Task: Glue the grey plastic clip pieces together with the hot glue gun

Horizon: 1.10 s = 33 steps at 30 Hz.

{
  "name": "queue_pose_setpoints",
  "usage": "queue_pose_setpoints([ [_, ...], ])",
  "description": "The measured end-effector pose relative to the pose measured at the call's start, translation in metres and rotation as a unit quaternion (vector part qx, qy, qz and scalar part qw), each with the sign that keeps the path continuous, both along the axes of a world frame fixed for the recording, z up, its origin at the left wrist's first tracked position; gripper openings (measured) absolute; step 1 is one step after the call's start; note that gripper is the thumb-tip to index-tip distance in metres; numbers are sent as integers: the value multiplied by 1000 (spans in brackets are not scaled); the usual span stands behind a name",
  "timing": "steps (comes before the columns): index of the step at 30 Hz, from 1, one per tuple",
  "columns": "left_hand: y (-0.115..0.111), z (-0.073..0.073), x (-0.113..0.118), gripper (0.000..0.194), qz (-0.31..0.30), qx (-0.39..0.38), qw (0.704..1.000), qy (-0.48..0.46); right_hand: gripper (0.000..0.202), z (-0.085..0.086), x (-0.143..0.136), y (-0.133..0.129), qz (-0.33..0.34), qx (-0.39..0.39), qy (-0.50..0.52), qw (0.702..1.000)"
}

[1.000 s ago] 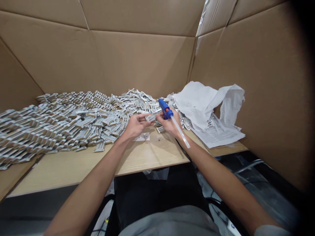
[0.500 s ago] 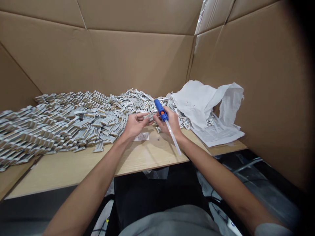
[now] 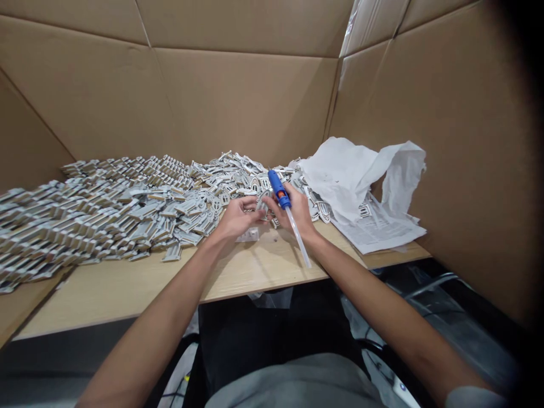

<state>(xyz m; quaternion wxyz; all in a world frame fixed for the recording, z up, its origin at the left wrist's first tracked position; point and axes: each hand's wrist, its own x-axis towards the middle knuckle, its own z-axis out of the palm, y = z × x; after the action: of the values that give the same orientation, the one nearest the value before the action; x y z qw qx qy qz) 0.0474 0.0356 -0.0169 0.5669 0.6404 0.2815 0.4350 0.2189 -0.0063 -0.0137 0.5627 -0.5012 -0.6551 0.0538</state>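
A blue glue gun (image 3: 278, 188) with a long clear glue stick (image 3: 300, 238) out of its back end is gripped in my right hand (image 3: 297, 212). My left hand (image 3: 238, 217) has its fingers closed on a small grey cut-out piece (image 3: 262, 205), held up over the table. The thumb and fingertips of my right hand also touch that piece. Beneath my left hand lies a small clear-and-white strip (image 3: 248, 234) with tiny dark marks. Just past both hands spreads a heap of similar grey-white cut-out pieces (image 3: 195, 209).
Stacked rows of grey pieces (image 3: 85, 221) cover the left side of the wooden table (image 3: 127, 289). White crumpled sheeting (image 3: 340, 170) and printed paper (image 3: 382, 232) lie at the right. Cardboard walls (image 3: 246, 102) stand behind and at the sides.
The grey piece between my hands has been turned from lying flat to more upright. My left hand has shifted slightly right, and the glue gun stays in my right hand.
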Motion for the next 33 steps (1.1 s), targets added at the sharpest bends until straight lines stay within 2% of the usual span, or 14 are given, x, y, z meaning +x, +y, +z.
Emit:
queue_pose_setpoints([
  [3,-1,0,1,39,12,-17,1000,-13,43,2,0,-1,2,-6,31,999],
  [8,-2,8,-1,21,74,-35,995,-55,55,5,10,2,30,-115,103,988],
  [10,-3,12,-2,17,83,-40,994,-66,59,4,15,5,63,-127,115,983],
  [14,-2,13,-2,19,101,-49,989,-94,62,2,17,6,112,-134,91,980],
  [22,2,11,-3,24,112,-59,987,-101,63,9,13,-3,90,-175,13,980],
  [28,-2,16,-2,26,131,-83,982,-105,62,11,12,-6,92,-190,-31,977],
  [33,-7,22,-1,29,133,-94,982,-94,60,10,12,-5,84,-199,-29,976],
])
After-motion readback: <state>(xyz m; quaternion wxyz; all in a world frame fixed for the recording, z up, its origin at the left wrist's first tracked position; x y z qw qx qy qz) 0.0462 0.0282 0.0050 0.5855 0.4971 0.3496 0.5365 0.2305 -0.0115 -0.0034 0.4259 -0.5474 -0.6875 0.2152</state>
